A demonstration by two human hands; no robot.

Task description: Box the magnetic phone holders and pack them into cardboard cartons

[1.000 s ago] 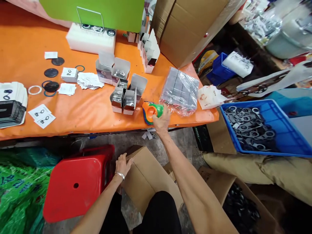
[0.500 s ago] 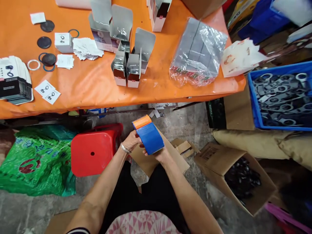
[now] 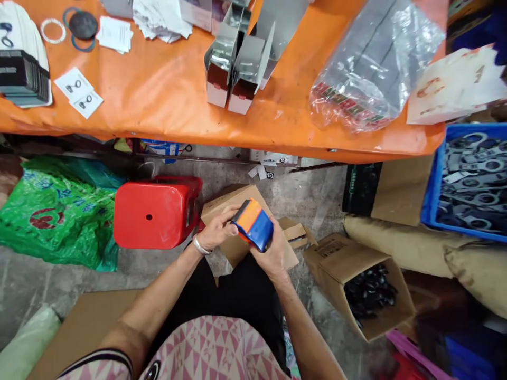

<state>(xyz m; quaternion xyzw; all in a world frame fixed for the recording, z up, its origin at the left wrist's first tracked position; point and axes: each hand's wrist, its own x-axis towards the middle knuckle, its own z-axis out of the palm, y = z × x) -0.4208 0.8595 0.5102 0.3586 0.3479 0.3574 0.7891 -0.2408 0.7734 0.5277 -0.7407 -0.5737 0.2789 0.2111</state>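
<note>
Between my two hands is a small blue box [image 3: 261, 230] with an orange end, held over my lap in front of the table. My left hand [image 3: 219, 228], with a bracelet at the wrist, grips the box by its orange end. Around the blue side, my right hand [image 3: 273, 254] is closed with the fingers partly hidden behind the box. Below the hands, an open cardboard box [image 3: 222, 203] stands on the floor. Several open small cartons [image 3: 247, 68] with silvery insides stand on the orange table [image 3: 158, 119] ahead.
A red stool [image 3: 148, 216] and a green bag [image 3: 59, 216] are at left. To the right stand a carton of black parts [image 3: 336, 269] and a blue crate [image 3: 431, 195] of grey parts. A plastic-wrapped stack [image 3: 372, 68] and instruction cards [image 3: 79, 92] lie on the table.
The blue box has been turned so its orange end faces up more. Both hands have shifted their grip on it. My view has tilted down, bringing the table closer to the top edge.
</note>
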